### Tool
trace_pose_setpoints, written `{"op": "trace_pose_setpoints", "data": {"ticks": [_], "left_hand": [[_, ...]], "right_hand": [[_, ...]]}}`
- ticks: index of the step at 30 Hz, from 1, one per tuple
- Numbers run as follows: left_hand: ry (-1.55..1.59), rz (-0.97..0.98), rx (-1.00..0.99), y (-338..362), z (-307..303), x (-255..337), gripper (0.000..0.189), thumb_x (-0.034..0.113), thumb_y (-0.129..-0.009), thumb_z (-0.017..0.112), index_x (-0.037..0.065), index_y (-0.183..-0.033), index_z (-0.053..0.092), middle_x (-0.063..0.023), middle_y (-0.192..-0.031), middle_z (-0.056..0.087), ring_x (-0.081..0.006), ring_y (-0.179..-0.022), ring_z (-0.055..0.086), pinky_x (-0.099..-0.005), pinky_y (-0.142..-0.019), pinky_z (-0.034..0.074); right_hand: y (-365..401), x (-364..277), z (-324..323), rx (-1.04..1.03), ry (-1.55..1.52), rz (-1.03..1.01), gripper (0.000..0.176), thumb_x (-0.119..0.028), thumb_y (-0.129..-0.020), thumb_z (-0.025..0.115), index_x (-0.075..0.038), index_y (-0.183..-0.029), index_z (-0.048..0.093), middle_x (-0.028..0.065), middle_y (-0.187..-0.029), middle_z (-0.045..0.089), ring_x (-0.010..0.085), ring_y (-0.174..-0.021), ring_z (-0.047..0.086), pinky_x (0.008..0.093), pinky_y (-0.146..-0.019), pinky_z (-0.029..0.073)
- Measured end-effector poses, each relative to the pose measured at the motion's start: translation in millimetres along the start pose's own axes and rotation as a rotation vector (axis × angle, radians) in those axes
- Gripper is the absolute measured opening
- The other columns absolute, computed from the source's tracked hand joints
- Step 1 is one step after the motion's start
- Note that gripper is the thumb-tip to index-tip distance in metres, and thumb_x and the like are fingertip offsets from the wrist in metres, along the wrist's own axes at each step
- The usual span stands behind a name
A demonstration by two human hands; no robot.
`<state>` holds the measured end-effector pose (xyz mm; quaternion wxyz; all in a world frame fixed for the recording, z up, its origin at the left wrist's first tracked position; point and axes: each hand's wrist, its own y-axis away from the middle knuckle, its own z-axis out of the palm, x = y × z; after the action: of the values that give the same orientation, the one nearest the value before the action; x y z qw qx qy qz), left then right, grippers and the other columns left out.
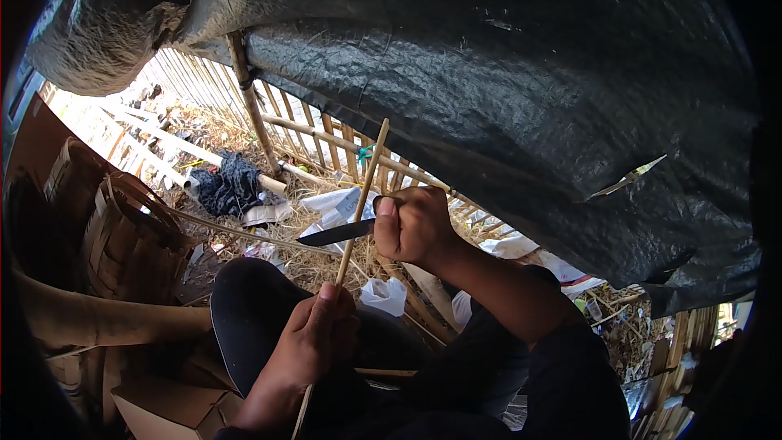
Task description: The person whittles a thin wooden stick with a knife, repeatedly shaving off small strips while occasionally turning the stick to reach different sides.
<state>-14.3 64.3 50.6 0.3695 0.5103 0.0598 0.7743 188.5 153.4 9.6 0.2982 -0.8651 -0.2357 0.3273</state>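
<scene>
Both hands clenched: left hand (314, 338) wraps bamboo strip (371, 159), right hand (411, 226) wraps knife (338, 234); blade crosses near-upright strip above left fingers (327, 297).

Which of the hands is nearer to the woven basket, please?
Left. The left hand, on the stick, lies right of the woven basket; the right hand, holding the knife, is farther right.

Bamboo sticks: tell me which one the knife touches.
The slanted stick held in the left hand, crossing the knife held by the right hand; the fence slats stand apart behind.
</scene>
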Motion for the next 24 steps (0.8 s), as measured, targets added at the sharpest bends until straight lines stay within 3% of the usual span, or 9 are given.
{"op": "trace_pose_setpoints", "data": {"ticks": [2,6,8,9,11,15,17,23,24], "left_hand": [[0.003,0.01,-0.011,0,-1,-2,0.045,0.048,-0.103,0.033,0.013,-0.075,0.037,0.0064,-0.059,0.029,-0.0059,-0.048,0.027,-0.0242,-0.044,0.022],[-0.095,-0.066,-0.131,9,10,-12,0.045,0.048,-0.103,0.033,0.012,-0.079,0.043,0.0063,-0.06,0.035,-0.0048,-0.05,0.034,-0.0234,-0.045,0.026],[-0.188,-0.048,-0.169,15,22,-9,0.047,0.049,-0.103,0.034,0.009,-0.081,0.048,0.0058,-0.062,0.04,-0.0036,-0.05,0.036,-0.0222,-0.043,0.028],[-0.18,-0.026,-0.158,8,19,-12,0.048,0.049,-0.103,0.034,0.009,-0.081,0.049,0.0057,-0.062,0.04,-0.0035,-0.049,0.035,-0.022,-0.042,0.029],[-0.26,-0.008,-0.005,0,7,-5,0.049,0.05,-0.103,0.034,0.009,-0.08,0.049,0.0049,-0.062,0.04,-0.0041,-0.047,0.034,-0.0214,-0.04,0.029],[-0.058,0.061,-0.08,8,2,11,0.048,0.046,-0.104,0.031,0.008,-0.079,0.045,0.004,-0.059,0.038,-0.0047,-0.044,0.035,-0.021,-0.039,0.029],[-0.042,0.064,-0.147,10,1,11,0.047,0.045,-0.104,0.03,0.008,-0.079,0.044,0.0043,-0.059,0.036,-0.0049,-0.044,0.036,-0.0213,-0.039,0.029],[-0.168,0.089,-0.114,5,1,1,0.049,0.046,-0.104,0.032,0.006,-0.078,0.045,0.0047,-0.061,0.039,-0.0033,-0.049,0.035,-0.0209,-0.044,0.028],[-0.169,0.129,-0.087,3,3,-1,0.048,0.045,-0.104,0.035,0.007,-0.076,0.045,0.0047,-0.059,0.037,-0.0044,-0.048,0.034,-0.0216,-0.044,0.027]], "right_hand": [[-5,4,1,0.074,0.096,0.002,0.037,-0.012,-0.082,0.054,-0.006,-0.046,0.052,0.0136,-0.043,0.05,0.0327,-0.037,0.053,0.042,-0.042,0.046],[-47,80,-30,0.072,0.551,0.637,0.051,-0.028,-0.094,0.043,0.0,-0.053,0.058,0.0233,-0.057,0.06,0.0443,-0.058,0.063,0.049,-0.059,0.052],[-39,134,-40,0.151,0.373,0.897,0.057,-0.039,-0.098,0.035,0.005,-0.078,0.066,0.0286,-0.069,0.063,0.0406,-0.071,0.067,0.0443,-0.071,0.054],[-27,161,-36,0.335,0.153,0.925,0.067,-0.052,-0.098,0.031,0.001,-0.072,0.064,0.0181,-0.062,0.063,0.036,-0.055,0.062,0.047,-0.058,0.05],[-31,132,-67,0.159,-0.557,1.207,0.064,-0.06,-0.097,0.035,-0.004,-0.076,0.056,0.003,-0.056,0.05,0.0153,-0.048,0.049,0.0308,-0.05,0.04],[-36,71,-71,0.148,-0.724,0.979,0.048,-0.053,-0.098,0.047,-0.008,-0.08,0.049,-0.0048,-0.059,0.037,0.0035,-0.053,0.034,0.0206,-0.05,0.029],[-34,56,-71,0.203,-0.705,0.537,0.032,-0.036,-0.098,0.057,-0.005,-0.094,0.053,-0.0047,-0.059,0.042,0.0028,-0.055,0.036,0.0212,-0.05,0.029],[-26,18,-82,0.015,-0.45,0.597,0.027,-0.027,-0.097,0.061,-0.001,-0.101,0.061,-0.0072,-0.061,0.046,0.0012,-0.056,0.036,0.0212,-0.05,0.028],[-29,17,-76,0.064,-0.394,0.583,0.029,-0.028,-0.097,0.06,-0.001,-0.088,0.064,-0.0071,-0.059,0.046,0.0018,-0.055,0.035,0.0223,-0.05,0.028]]}}
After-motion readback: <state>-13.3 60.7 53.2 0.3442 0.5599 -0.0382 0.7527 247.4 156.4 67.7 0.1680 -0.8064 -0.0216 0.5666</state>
